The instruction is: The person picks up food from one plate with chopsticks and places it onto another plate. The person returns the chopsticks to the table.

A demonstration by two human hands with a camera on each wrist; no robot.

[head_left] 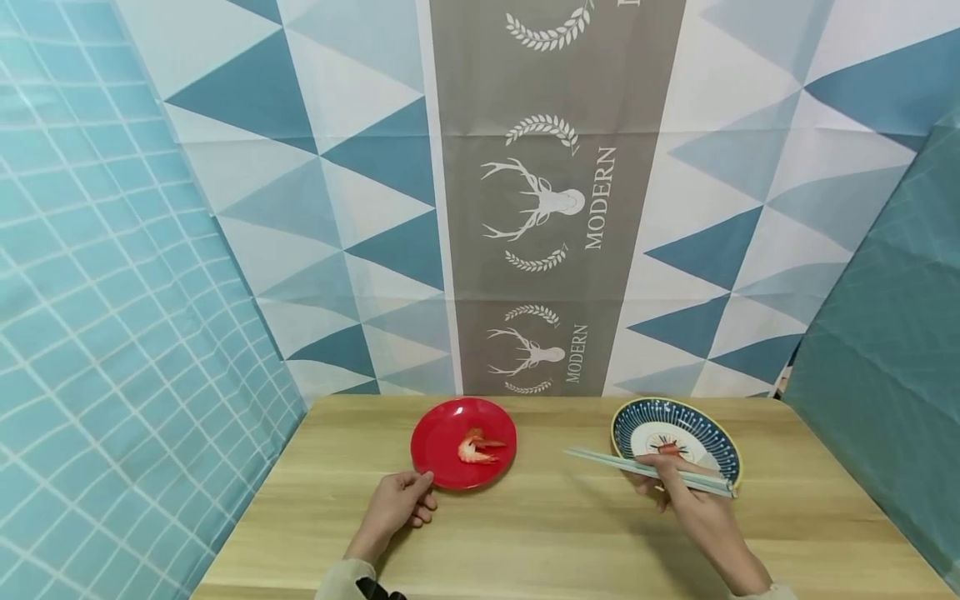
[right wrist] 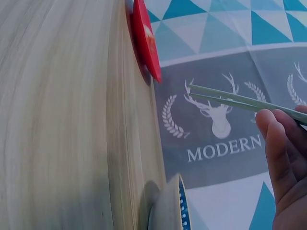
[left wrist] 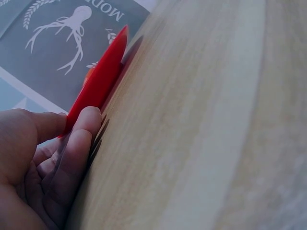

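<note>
Wood-grain table (head_left: 525,542) bearing red plate (head_left: 436,446), patterned bowl (head_left: 708,429).

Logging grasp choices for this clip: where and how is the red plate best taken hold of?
Probably pinch the red plate by its near-left rim, coming from where the left hand is: the rim flares up clear of the table, and the shrimp lies right of centre.

On the wall cloth's grey band (head_left: 547,275) we read the word MODERN (head_left: 600,198) twice in full, sideways, in white capitals, each beside a deer head emblem (head_left: 551,202) between leaf sprays (head_left: 543,127). We note a letter cut off above. The right wrist view repeats MODERN; in the left we read only MOD, inverted.
</note>
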